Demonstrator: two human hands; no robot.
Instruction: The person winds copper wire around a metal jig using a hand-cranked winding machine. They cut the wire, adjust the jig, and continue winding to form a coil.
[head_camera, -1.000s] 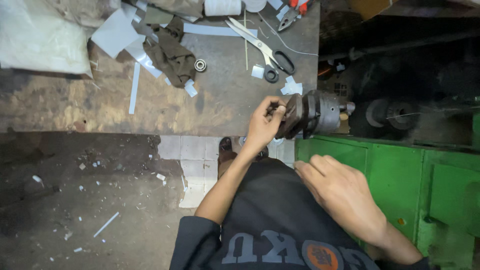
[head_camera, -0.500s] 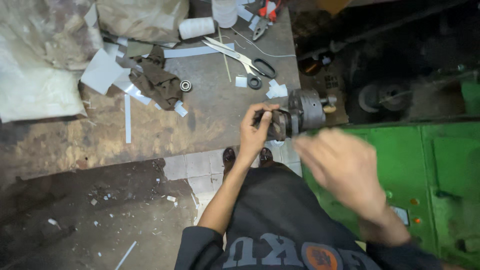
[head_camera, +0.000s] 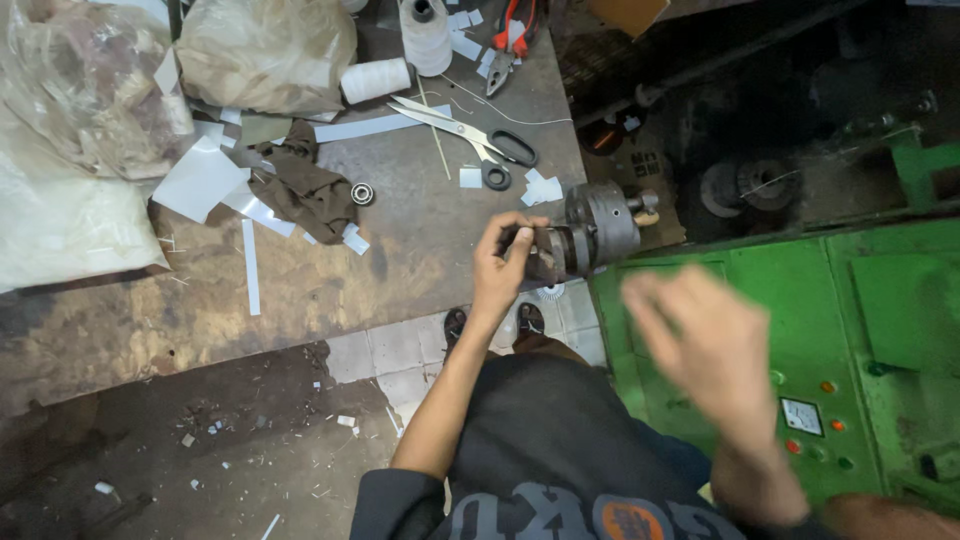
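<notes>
Head view: worn brown metal workbench (head_camera: 330, 280) in a grimy workshop, tiled floor below, green machine cabinet with small round buttons (head_camera: 800, 300) at right. The bench holds black-handled steel scissors (head_camera: 470, 135), white thread spools (head_camera: 425, 35), red-handled pliers (head_camera: 510, 35), a small steel ball bearing (head_camera: 362, 193), a crumpled brown rag (head_camera: 310, 190), white paper strips (head_camera: 250, 265) and bulging clear plastic bags (head_camera: 90, 130).

The grey cylindrical metal chuck-like part (head_camera: 590, 232) sits at the bench's right edge, just beside the cabinet. Left hand (head_camera: 505, 262) is pinched closed on the part's dark near end, fingers wrapped around it. Right hand (head_camera: 705, 345) hangs in the air over the cabinet, blurred, fingers loosely spread, holding nothing, well apart from the part.

Judgement on doing it well: keep the left grip firm so the heavy part doesn't roll off the edge, and bring the free hand in to brace the wide body.
</notes>
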